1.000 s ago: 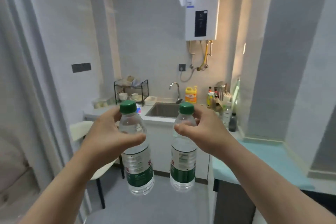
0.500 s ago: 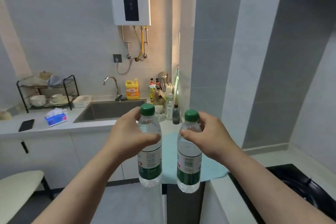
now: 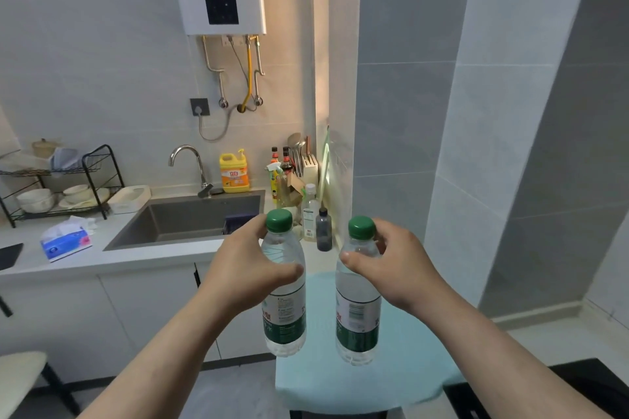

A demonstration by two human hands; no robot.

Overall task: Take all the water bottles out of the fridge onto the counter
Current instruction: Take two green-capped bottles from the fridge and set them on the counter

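Observation:
I hold two clear water bottles with green caps and green labels. My left hand (image 3: 243,269) grips the upper part of the left bottle (image 3: 285,316). My right hand (image 3: 398,269) grips the shoulder of the right bottle (image 3: 357,320). Both bottles hang upright over the near end of the counter, above a pale blue mat (image 3: 401,371); I cannot tell whether their bases touch it. The fridge is out of view.
The white counter (image 3: 102,257) runs left with a sink (image 3: 190,218), a tissue pack (image 3: 66,241) and a dish rack (image 3: 61,180). Sauce bottles, a yellow detergent jug (image 3: 234,173) and two small bottles (image 3: 318,224) crowd the corner. A black hob (image 3: 585,381) lies at the right, a stool (image 3: 20,364) at lower left.
The view has swung right and closed in on the counter. Both bottles, still held, have come from over the floor to above the blue mat.

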